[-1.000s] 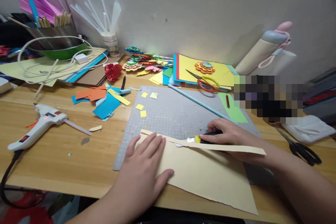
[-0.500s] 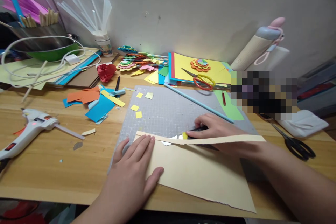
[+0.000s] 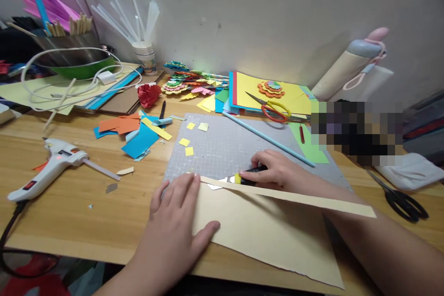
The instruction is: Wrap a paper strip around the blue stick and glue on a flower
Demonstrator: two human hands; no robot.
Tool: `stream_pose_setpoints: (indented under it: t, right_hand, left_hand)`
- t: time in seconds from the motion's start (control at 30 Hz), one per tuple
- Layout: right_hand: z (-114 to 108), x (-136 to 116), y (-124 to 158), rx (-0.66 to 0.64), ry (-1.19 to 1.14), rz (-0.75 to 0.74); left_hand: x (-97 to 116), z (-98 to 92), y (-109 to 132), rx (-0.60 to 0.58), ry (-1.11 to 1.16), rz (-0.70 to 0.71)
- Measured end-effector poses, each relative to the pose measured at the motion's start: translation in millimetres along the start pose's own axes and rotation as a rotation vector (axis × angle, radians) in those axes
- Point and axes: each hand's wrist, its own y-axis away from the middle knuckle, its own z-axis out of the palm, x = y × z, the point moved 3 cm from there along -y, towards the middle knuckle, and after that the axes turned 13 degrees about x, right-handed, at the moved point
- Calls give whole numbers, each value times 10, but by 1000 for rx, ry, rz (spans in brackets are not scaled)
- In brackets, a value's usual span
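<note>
A sheet of cream paper (image 3: 270, 236) lies across the near edge of a grey cutting mat (image 3: 211, 150). My left hand (image 3: 182, 217) rests flat on the sheet's left end, fingers stretched out. In my right hand (image 3: 274, 169) is a utility knife (image 3: 251, 175) with a black and yellow body. Its blade lies at the sheet's far edge, under a narrow cream strip (image 3: 312, 199) that is partly cut loose. The strip's left end is by my left fingertips, and its free right end rises over my right forearm.
A white glue gun (image 3: 52, 166) lies at the left, near paper scraps (image 3: 138, 141). Yellow-and-red-handled scissors (image 3: 274, 110) rest on yellow paper at the back. A light blue stick (image 3: 267, 138) crosses the mat. Black scissors (image 3: 404, 203) lie at the right.
My right hand and the knife have moved left along the sheet's far edge. The loose strip is longer, and its right end reaches farther over my forearm. The view has shifted slightly left.
</note>
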Motion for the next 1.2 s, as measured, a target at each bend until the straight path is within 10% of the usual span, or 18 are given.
stream_pose_setpoints:
  t: [1.2]
  right_hand:
    - [54,3,-245,38,17,-68]
  left_hand:
    - [-211,44,98,-64,119,-120]
